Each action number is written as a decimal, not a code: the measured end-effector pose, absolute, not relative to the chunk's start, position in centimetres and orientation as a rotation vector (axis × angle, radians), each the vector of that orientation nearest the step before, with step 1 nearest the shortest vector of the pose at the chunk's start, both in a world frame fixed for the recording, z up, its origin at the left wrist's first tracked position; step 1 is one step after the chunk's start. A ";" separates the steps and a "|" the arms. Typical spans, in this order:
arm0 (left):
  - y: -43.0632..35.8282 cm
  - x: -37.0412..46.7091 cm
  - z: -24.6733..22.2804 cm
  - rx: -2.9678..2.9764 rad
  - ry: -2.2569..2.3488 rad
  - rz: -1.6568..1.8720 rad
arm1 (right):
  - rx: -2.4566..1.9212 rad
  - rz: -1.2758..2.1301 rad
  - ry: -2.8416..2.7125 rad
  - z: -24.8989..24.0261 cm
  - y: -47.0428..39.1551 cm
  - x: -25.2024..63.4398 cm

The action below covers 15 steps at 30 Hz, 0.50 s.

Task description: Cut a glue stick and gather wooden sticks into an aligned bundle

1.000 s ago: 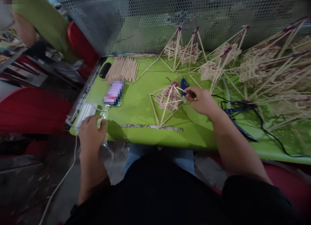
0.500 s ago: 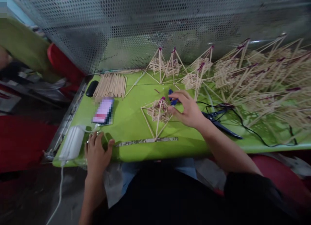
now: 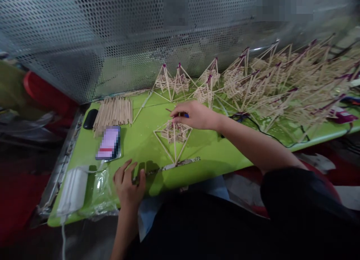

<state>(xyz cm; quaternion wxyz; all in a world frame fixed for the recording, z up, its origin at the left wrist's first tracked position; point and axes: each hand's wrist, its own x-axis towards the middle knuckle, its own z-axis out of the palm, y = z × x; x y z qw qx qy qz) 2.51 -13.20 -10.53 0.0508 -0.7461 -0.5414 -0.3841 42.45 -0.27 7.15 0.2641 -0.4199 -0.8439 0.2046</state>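
A small pyramid frame of thin wooden sticks [image 3: 174, 144], tied at its tip with magenta thread, stands on the green table in front of me. My right hand [image 3: 194, 115] reaches over it from the right, thumb and fingers pinched at its tied tip. A bit of a blue object [image 3: 186, 115] shows by the right hand; its kind is hidden. My left hand [image 3: 129, 183] hovers by the table's front edge, fingers apart and holding nothing, near a clear plastic bag [image 3: 102, 192].
Many similar stick frames [image 3: 253, 84] crowd the back and right. At left lie a bundle of loose sticks [image 3: 114, 110], a black mouse-like object [image 3: 90, 118], a phone [image 3: 109, 143] and a white power strip [image 3: 72, 189]. A perforated metal panel [image 3: 126, 39] stands behind.
My right hand has moved left from beside the frame to its tied tip, its fingers closing there. My left hand has shifted right, away from the power strip. The view has turned.
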 end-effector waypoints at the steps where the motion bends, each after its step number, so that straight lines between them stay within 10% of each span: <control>1: -13.3 2.4 -10.5 -2.277 -1.665 -1.162 | -1.112 0.557 -2.278 7.2 -0.2 42.4; 15: -13.2 2.6 -10.4 -2.341 -1.767 -1.208 | -1.118 0.447 -2.404 7.8 0.4 42.1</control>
